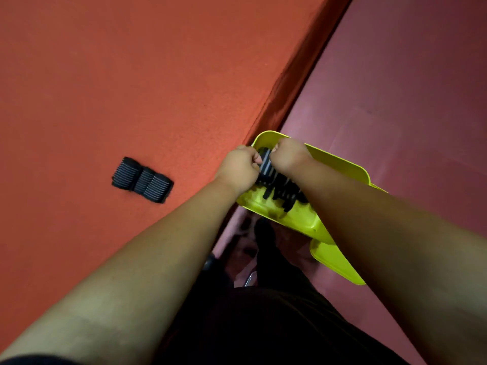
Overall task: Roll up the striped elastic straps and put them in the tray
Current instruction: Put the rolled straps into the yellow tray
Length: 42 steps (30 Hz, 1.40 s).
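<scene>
Lime-yellow tray (295,219), beside my legs: loose striped straps (286,192) heaped inside. Over its far end, my left hand (241,167) and right hand (288,156), both curled around one striped elastic strap (266,162). Left of the tray, on the orange surface (131,75): three rolled straps (142,180), side by side.

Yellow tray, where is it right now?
In the head view the yellow tray lies right of centre, beside the edge of the orange surface, beneath the left hand and right hand gripping a striped strap.
</scene>
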Available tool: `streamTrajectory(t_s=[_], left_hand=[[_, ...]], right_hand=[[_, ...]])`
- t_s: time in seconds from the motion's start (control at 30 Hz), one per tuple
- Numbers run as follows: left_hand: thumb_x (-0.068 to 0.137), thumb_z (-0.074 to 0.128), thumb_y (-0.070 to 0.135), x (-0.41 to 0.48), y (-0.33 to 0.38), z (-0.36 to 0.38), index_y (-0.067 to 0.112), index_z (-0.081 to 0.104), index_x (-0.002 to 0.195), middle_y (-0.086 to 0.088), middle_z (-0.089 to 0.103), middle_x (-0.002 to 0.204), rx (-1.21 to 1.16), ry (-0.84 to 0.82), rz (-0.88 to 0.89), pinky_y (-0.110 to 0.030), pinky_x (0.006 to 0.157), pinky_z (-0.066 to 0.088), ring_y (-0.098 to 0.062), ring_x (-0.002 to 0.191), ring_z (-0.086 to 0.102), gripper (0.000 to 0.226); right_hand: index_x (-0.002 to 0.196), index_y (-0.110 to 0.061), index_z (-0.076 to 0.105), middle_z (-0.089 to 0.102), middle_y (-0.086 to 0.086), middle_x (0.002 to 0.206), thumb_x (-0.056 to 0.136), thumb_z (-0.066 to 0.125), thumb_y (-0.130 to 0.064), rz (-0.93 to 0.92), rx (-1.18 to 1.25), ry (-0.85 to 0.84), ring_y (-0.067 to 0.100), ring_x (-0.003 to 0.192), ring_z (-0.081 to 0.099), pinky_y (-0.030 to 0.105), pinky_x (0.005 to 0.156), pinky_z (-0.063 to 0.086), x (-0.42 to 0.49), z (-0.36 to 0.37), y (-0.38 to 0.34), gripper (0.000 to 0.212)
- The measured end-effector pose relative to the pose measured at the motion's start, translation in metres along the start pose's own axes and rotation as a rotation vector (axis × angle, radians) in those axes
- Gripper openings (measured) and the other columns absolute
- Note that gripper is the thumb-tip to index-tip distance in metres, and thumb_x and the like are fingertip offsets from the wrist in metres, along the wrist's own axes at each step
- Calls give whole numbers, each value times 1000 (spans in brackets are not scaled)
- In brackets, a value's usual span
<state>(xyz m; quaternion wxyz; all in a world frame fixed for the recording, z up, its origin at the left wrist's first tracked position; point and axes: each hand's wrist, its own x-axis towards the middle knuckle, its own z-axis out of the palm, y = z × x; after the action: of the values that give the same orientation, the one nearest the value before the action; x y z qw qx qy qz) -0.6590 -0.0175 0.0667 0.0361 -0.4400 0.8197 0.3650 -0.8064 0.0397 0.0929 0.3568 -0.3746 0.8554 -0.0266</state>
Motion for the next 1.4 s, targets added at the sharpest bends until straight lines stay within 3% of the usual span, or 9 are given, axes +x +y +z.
streamTrajectory(t_s=[0.3, 0.5, 0.63, 0.73, 0.8, 0.9, 1.0, 1.13, 1.4], left_hand=[[94, 64, 8, -56, -120, -68, 15, 78, 100, -8, 74, 114, -91, 155, -288, -21, 82, 38, -27, 104, 68, 17], [92, 61, 0, -84, -180, -90, 10, 76, 100, -6, 70, 111, -152, 215, -421, -16, 84, 36, -27, 105, 68, 20], [92, 59, -2, -91, -212, -99, 8, 73, 108, -14, 64, 121, -173, 264, -516, -18, 82, 34, -30, 110, 65, 23], [89, 58, -3, -87, -230, -107, 6, 68, 115, -16, 59, 127, -187, 305, -565, -20, 89, 36, -30, 113, 60, 29], [87, 59, -3, -83, -241, -111, 6, 66, 120, -17, 56, 130, -166, 350, -573, -30, 102, 42, -35, 120, 56, 35], [85, 60, -5, -77, -251, -116, 5, 62, 129, -17, 55, 133, -109, 408, -560, -39, 110, 41, -38, 125, 51, 45], [84, 59, -8, -69, -258, -117, 3, 59, 133, -15, 54, 137, -142, 422, -517, -38, 114, 42, -34, 129, 52, 51], [87, 64, -5, -62, -265, -112, 6, 55, 144, -13, 53, 142, -151, 409, -515, -38, 117, 41, -33, 132, 50, 59], [88, 67, 1, -78, -268, -93, 28, 55, 151, -7, 42, 130, -204, 257, -479, -39, 111, 49, -29, 117, 54, 69]], right_hand=[[102, -9, 73, 79, 20, 113, 100, 56, -19, -252, 103, -170, 41, 112, 73, 45, 99, 58, 17, 79, -127, 20], [93, -13, 66, 77, 26, 111, 99, 55, -14, -302, 65, -310, 46, 109, 71, 28, 67, 45, 19, 134, -179, 13], [92, -11, 69, 78, 21, 102, 95, 53, -14, -271, 72, -341, 44, 99, 74, 45, 89, 63, 18, 156, -202, 17], [80, -18, 59, 77, 21, 100, 93, 59, -12, -247, 75, -332, 41, 93, 73, 46, 86, 62, 22, 168, -215, 14], [92, -20, 59, 71, 13, 100, 90, 66, -11, -214, 124, -311, 32, 92, 68, 37, 83, 56, 30, 177, -220, 11], [148, -14, 55, 65, 8, 136, 90, 75, -8, -179, 210, -363, 25, 123, 64, 32, 104, 50, 41, 188, -226, 61], [161, -15, 42, 55, 4, 156, 90, 78, -4, -168, 263, -424, 22, 136, 58, 32, 112, 47, 44, 194, -231, 80], [142, -19, 55, 67, 1, 124, 88, 74, -8, -186, 172, -337, 24, 112, 67, 42, 103, 55, 49, 206, -234, 58], [110, -17, 60, 69, 8, 107, 82, 82, -20, -210, -42, -371, 26, 91, 68, 36, 75, 56, 42, 215, -221, 35]])
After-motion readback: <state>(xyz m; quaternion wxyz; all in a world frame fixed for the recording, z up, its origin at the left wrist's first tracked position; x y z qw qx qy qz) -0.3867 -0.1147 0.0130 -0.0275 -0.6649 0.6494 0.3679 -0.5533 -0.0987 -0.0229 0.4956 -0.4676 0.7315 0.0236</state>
